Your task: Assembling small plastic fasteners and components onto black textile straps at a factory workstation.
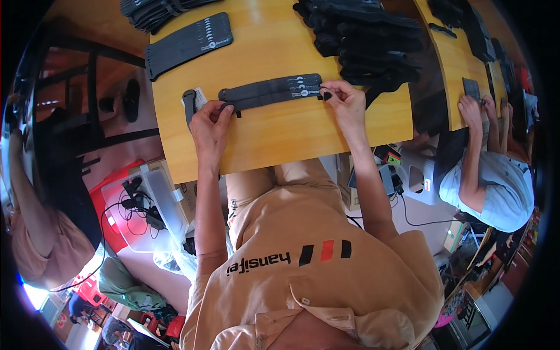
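A flat set of black straps [268,93] with pale printed marks near its right end lies across the wooden table [280,134] in front of me. My left hand [210,127] pinches the near left corner of these straps between thumb and fingertips. At the other end, my right hand [345,105] is closed with thumb against fingers on a small dark piece by the straps' right tip. Whether that piece is joined to the straps I cannot tell. Just beyond my left hand lies a loose black strap [189,105] with a white label [200,98].
A wide stack of black straps [189,44] lies at the far left, with another pile [157,13] behind it. A heap of black straps [373,46] covers the far right. A clear bin with cables [146,210] stands below left. A co-worker [490,181] sits at the right-hand table.
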`<state>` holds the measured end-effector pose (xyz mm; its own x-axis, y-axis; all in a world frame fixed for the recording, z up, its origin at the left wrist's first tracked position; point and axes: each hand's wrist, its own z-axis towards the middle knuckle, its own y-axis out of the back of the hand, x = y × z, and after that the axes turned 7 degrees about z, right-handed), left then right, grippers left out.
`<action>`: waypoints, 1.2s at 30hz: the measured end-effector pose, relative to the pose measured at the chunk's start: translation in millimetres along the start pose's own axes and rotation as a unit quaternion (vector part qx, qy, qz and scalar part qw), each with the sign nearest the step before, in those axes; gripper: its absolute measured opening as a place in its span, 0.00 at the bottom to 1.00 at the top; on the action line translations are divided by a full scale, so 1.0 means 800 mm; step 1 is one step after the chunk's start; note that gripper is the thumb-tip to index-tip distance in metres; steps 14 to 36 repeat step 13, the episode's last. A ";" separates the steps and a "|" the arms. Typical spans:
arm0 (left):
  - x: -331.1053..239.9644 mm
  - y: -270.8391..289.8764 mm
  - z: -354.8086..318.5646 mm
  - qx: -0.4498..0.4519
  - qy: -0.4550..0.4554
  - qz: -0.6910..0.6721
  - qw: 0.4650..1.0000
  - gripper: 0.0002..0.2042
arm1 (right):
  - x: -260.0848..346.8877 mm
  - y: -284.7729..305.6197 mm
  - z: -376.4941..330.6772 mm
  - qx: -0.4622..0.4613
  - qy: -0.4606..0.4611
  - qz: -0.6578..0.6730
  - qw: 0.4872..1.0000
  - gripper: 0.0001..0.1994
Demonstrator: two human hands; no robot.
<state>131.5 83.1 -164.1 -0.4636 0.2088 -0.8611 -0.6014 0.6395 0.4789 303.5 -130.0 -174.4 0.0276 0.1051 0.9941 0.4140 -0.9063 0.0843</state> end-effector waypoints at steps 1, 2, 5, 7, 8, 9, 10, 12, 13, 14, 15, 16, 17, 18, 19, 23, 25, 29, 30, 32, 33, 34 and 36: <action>0.001 -0.001 0.000 0.002 0.001 0.000 1.000 0.09 | -0.001 0.000 -0.001 0.003 0.005 -0.018 1.000 0.08; 0.002 -0.002 0.000 -0.011 0.005 0.001 1.000 0.08 | -0.001 0.001 -0.001 0.001 0.003 -0.018 1.000 0.08; 0.004 -0.002 0.003 -0.009 0.009 -0.008 1.000 0.07 | 0.002 0.002 -0.002 0.007 0.027 -0.028 0.999 0.10; 0.003 -0.002 0.003 0.004 0.008 -0.018 1.000 0.06 | 0.001 0.004 -0.001 0.014 0.024 -0.043 0.999 0.13; 0.001 -0.003 0.003 0.001 0.007 -0.017 1.000 0.06 | 0.001 0.004 -0.001 0.013 0.022 -0.044 0.999 0.13; -0.001 -0.003 0.002 -0.004 0.005 -0.016 1.000 0.07 | 0.002 0.004 -0.002 0.009 0.015 -0.032 0.999 0.14; -0.002 -0.003 0.002 -0.002 0.006 -0.016 1.000 0.07 | 0.003 0.003 -0.002 0.005 0.008 -0.021 1.000 0.16; -0.004 -0.002 0.003 -0.002 0.029 -0.041 0.999 0.08 | 0.001 0.003 -0.002 -0.003 0.000 -0.021 1.000 0.17; -0.004 -0.003 0.003 -0.001 0.029 -0.042 0.999 0.08 | -0.001 0.003 -0.002 -0.009 -0.007 -0.020 1.000 0.17; -0.004 -0.003 0.003 -0.001 0.029 -0.042 0.999 0.08 | -0.001 0.003 -0.002 -0.009 -0.007 -0.020 1.000 0.17; -0.004 -0.003 0.003 -0.001 0.029 -0.042 0.999 0.08 | -0.001 0.003 -0.002 -0.009 -0.007 -0.020 1.000 0.17; -0.004 -0.003 0.003 -0.001 0.029 -0.042 0.999 0.08 | -0.001 0.003 -0.002 -0.009 -0.007 -0.020 1.000 0.17; -0.004 -0.003 0.003 -0.001 0.029 -0.042 0.999 0.08 | -0.001 0.003 -0.002 -0.009 -0.007 -0.020 1.000 0.17; -0.004 -0.003 0.003 -0.001 0.029 -0.042 0.999 0.08 | -0.001 0.003 -0.002 -0.009 -0.007 -0.020 1.000 0.17; -0.004 -0.003 0.003 -0.001 0.029 -0.042 0.999 0.08 | -0.001 0.003 -0.002 -0.009 -0.007 -0.020 1.000 0.17; -0.004 -0.003 0.003 -0.001 0.029 -0.042 0.999 0.08 | -0.001 0.003 -0.002 -0.009 -0.007 -0.020 1.000 0.17; -0.004 -0.003 0.003 -0.001 0.029 -0.042 0.999 0.08 | -0.001 0.003 -0.002 -0.009 -0.007 -0.020 1.000 0.17; -0.004 -0.003 0.003 -0.001 0.029 -0.042 0.999 0.08 | -0.001 0.003 -0.002 -0.009 -0.007 -0.020 1.000 0.17; -0.004 -0.003 0.003 -0.001 0.029 -0.042 0.999 0.08 | -0.001 0.003 -0.002 -0.009 -0.007 -0.020 1.000 0.17; -0.004 -0.003 0.003 -0.001 0.029 -0.042 0.999 0.08 | -0.001 0.003 -0.002 -0.009 -0.007 -0.020 1.000 0.17; -0.004 -0.003 0.003 -0.001 0.029 -0.042 0.999 0.08 | -0.001 0.003 -0.002 -0.009 -0.007 -0.020 1.000 0.17; -0.004 -0.003 0.003 -0.001 0.029 -0.042 0.999 0.08 | -0.001 0.003 -0.002 -0.009 -0.007 -0.020 1.000 0.17; -0.004 -0.003 0.003 -0.001 0.029 -0.042 0.999 0.08 | -0.001 0.003 -0.002 -0.009 -0.007 -0.020 1.000 0.17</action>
